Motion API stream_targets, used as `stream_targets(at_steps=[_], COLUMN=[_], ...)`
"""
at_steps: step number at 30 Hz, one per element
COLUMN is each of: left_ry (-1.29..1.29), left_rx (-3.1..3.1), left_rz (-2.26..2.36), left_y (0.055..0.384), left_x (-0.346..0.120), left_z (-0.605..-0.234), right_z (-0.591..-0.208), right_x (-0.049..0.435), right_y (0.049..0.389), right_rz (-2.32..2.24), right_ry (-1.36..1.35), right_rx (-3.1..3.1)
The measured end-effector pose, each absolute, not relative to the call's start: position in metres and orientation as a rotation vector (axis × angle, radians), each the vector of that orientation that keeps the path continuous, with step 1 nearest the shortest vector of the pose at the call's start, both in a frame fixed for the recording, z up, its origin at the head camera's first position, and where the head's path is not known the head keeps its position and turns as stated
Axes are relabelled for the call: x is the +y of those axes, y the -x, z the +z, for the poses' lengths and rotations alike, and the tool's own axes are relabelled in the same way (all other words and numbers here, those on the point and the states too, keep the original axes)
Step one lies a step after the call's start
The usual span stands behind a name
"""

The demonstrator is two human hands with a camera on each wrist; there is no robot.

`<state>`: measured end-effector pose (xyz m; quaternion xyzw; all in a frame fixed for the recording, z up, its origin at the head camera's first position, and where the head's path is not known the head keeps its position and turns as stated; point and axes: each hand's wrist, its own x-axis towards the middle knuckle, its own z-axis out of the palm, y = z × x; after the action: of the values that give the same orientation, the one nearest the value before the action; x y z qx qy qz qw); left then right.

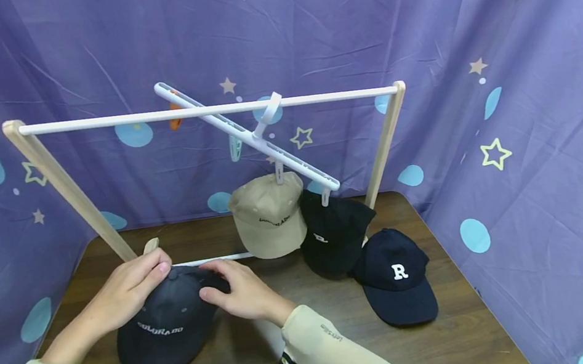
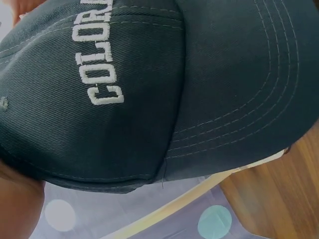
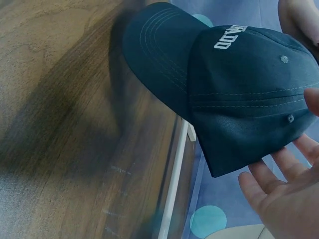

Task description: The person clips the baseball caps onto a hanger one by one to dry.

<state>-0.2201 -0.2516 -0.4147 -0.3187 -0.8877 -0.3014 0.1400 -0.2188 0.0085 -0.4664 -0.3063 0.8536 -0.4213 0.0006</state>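
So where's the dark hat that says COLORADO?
In the head view, the dark COLORADO cap is on the left side, held between the left hand and the right hand, near the rack's left wooden post.

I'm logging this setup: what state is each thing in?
Dark-grey cloth COLORADO cap: held between left grip and right grip.
White-barred pale-wood rack: standing upright.
White plastic bar hanger: hooked on rack.
Beige cloth cap: clipped, hanging.
Black cloth cap: clipped, hanging.
Navy cloth R cap: unclipped, on brown wooden table.
Orange plastic clip: empty.
Pale-teal plastic clip: empty.
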Motion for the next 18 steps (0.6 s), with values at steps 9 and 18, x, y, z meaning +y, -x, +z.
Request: stream_targets(at_steps=[9, 18], left_ry=[0.938, 0.944], left_rx=[-2.550, -2.541], left_rz=[-0.894, -0.942], left_y=[0.2174, 0.2168], left_x=[-0.2450, -0.2426], left_z=[-0.4133, -0.4150], right_z=[-0.4675, -0.4696], right_x=[0.0098, 0.0119], right_y=[0.2207, 0.2223], right_rz=[-1.296, -1.364], right_ry=[0.976, 1.041], right_rx=[2.714, 2.710])
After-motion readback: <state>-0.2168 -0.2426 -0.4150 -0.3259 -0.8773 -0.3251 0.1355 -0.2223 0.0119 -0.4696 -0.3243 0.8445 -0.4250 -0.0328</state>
